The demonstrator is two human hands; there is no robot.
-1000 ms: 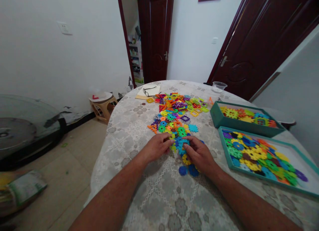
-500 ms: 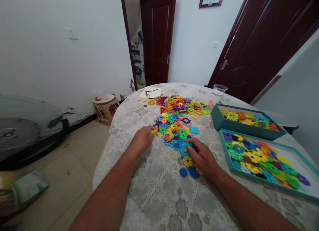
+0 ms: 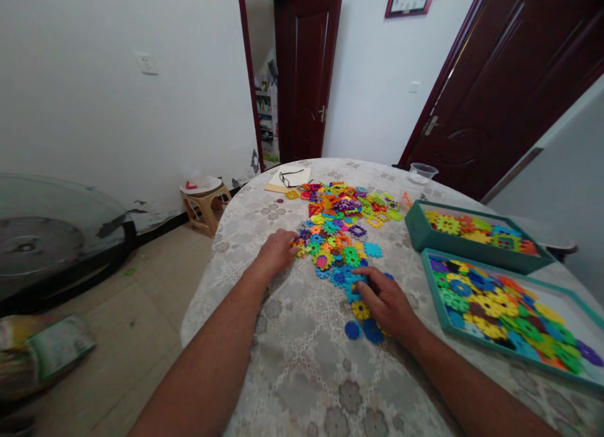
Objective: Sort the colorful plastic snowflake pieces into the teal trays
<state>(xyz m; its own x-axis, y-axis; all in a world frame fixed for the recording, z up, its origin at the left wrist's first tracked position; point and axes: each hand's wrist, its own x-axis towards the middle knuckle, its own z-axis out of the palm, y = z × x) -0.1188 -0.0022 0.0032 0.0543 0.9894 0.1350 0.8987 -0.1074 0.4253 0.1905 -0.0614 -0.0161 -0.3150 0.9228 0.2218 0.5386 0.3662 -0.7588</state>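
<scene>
- Plastic snowflake pieces, many colours, lay flat in a loose pile on the table; pile's long axis ran from near the person away toward the far edge, widest at the far end
- blue pieces sat at the near end of the pile, notched discs linked into a small flat cluster; no clear pointing direction
- left hand rested palm down at the pile's left edge; fingers curled together, tips on an orange piece; whether it was pinched could not be told
- right hand lay palm down; fingers slightly spread, fingertips pressing on the blue cluster; nothing lifted
- loose yellow piece and two dark blue discs lay just beside the right hand; part hidden under the palm
- near teal tray held sorted pieces, cut off at the right edge; far teal tray behind it, contents partly hidden by its wall
- glasses on paper and a clear cup stood at the far edge; small, detail hard to make out
</scene>
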